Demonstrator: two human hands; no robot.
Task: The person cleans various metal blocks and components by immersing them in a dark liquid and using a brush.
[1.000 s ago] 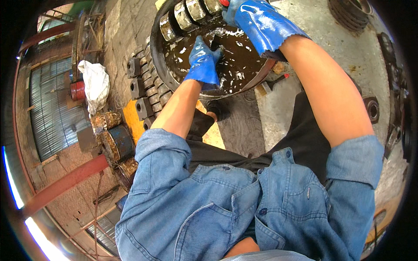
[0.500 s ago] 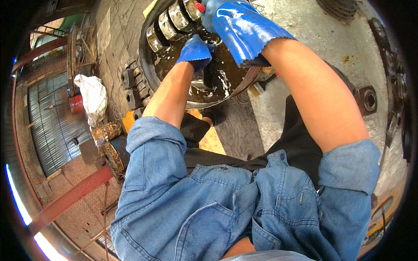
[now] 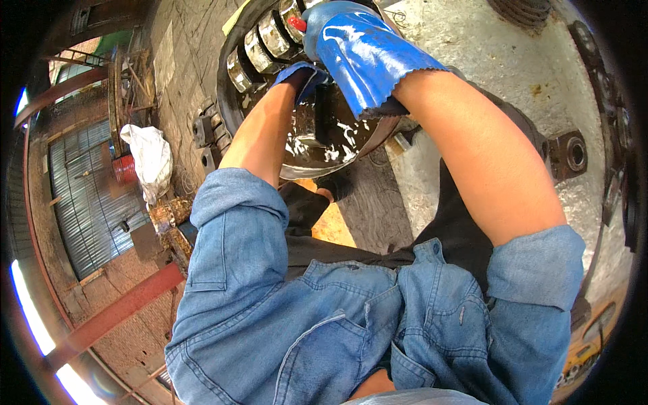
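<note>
A round dark basin [image 3: 226, 101] holds murky, glistening liquid and several metal blocks. My left hand [image 3: 307, 75], in a blue rubber glove, is closed at the far end of a wet metal block [image 3: 307, 123] in the basin; its fingertips are hidden behind the wrist and cuff. My right hand [image 3: 331, 30], in a longer blue glove, is closed above the far right of the basin. From its left side pokes the red handle end [image 3: 296, 23] of a tool whose working end is out of sight. Several pale, wet blocks [image 3: 273, 37] line the far left inside the basin.
Dark blocks with holes [image 3: 208, 155] lie left of the basin. A brush [image 3: 401, 142] rests on the floor by its right rim. A square metal piece with a round hole [image 3: 574, 154] lies at the right. A white sack [image 3: 148, 158] is at the left.
My right hand has shifted left and slightly nearer, with the red handle end moving along. My left wrist has bent, so less of the glove's back shows and more of the block does.
</note>
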